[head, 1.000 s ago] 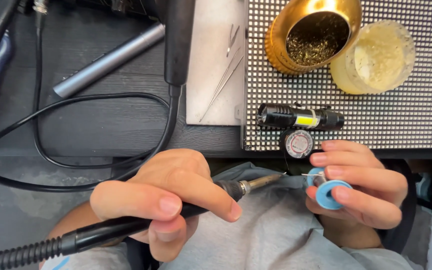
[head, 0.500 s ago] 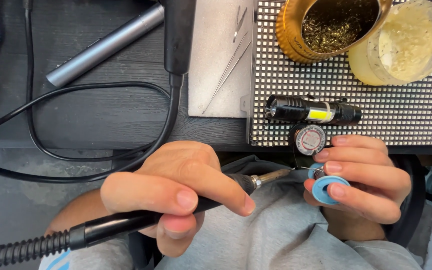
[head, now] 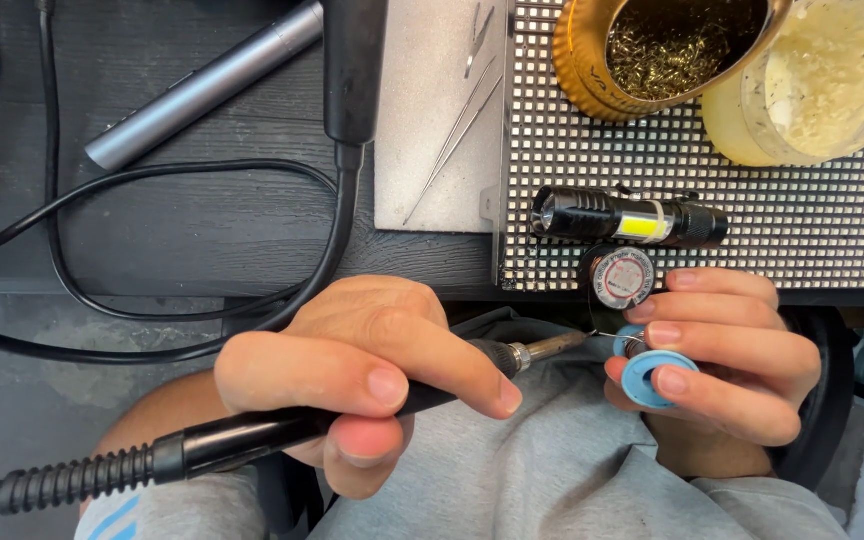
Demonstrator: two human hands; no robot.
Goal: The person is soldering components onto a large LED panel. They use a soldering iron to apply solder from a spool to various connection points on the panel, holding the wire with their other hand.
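Observation:
My left hand (head: 362, 375) grips a black soldering iron (head: 282, 425) by its handle, with the metal tip (head: 557, 347) pointing right. My right hand (head: 727, 355) holds a small blue spool of solder wire (head: 655, 377) between thumb and fingers. A thin wire end sticks out toward the iron's tip, and the two nearly touch. Both hands hover over my lap in grey cloth, just below the edge of the dark table (head: 182, 220).
On the table lie a black flashlight (head: 632, 218) and a small round solder reel (head: 620, 277) on a dotted panel (head: 812, 215). A brass tip-cleaner pot (head: 652, 50), a yellowish jar (head: 812, 85), tweezers (head: 457, 135) on a grey mat, a grey pen-shaped tool (head: 202, 85) and black cables (head: 152, 180) lie behind.
The view has shifted slightly, so the table sits higher in the frame. The iron's tip has moved closer to the wire end at the blue spool.

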